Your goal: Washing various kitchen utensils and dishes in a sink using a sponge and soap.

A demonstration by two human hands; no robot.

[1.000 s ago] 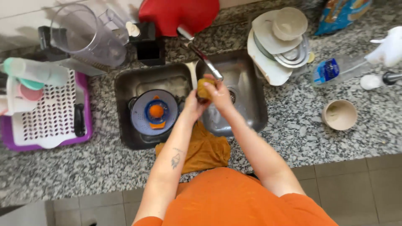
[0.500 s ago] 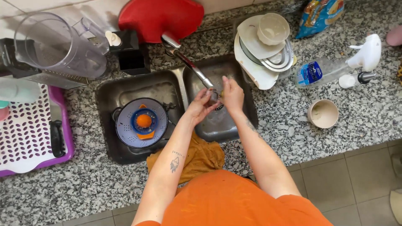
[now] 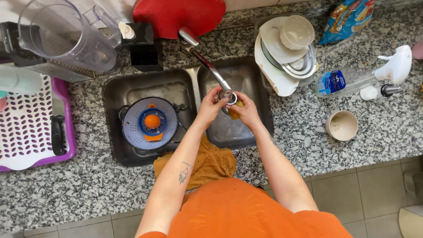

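Left hand: left hand point(image 3: 210, 105) is raised over the right sink basin point(image 3: 246, 132), fingers curled round the tip of the faucet spout point(image 3: 211, 68)
Right hand: right hand point(image 3: 245, 111) pinches a yellow sponge point(image 3: 235, 112) just beside the spout tip (fingers closed on it)
Left basin: a pale blue juicer point(image 3: 150, 123) with an orange cone sits inside
Counter edge: a mustard cloth point(image 3: 207, 163) hangs below the sink
Right of sink: stacked white dishes point(image 3: 286, 53), a small beige cup point(image 3: 342, 125), a clear bottle point(image 3: 348, 80)
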